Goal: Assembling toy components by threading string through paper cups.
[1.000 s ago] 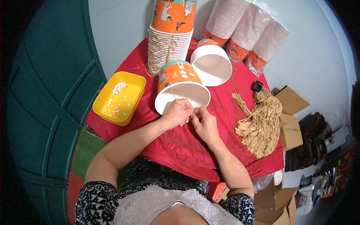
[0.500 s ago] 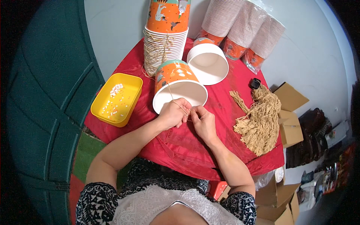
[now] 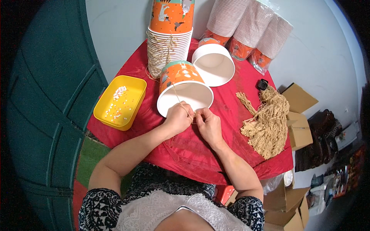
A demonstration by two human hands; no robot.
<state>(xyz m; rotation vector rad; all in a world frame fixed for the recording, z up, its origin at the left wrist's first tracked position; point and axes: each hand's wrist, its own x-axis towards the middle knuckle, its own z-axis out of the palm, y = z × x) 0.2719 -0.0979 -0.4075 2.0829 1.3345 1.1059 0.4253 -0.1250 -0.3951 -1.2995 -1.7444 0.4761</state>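
Observation:
An orange paper bucket (image 3: 181, 75) with printed figures lies on its side, its white mouth toward me. A tan string (image 3: 175, 92) runs from the bucket's side over the rim down to my fingers. My left hand (image 3: 179, 118) is closed on the string in front of the bucket's mouth. Close against it, my right hand (image 3: 209, 124) pinches the string between thumb and fingertips. The exact crossing of the string between the fingers is too small to make out. Behind lies a second bucket (image 3: 214, 64), its white inside showing.
A yellow tub (image 3: 135, 111) with small white and orange beads stands left. A tall bucket stack (image 3: 169, 50) with strings hanging from it stands at the back. A bundle of tan strings (image 3: 268, 123) lies right. Wrapped bucket stacks (image 3: 244, 27) lean on the wall; cardboard boxes (image 3: 298, 131) are beside the red-covered table.
My left hand has turned slightly, its fingers curling further out of sight. Both hands stay at nearly the same place, holding the string. The buckets stay put.

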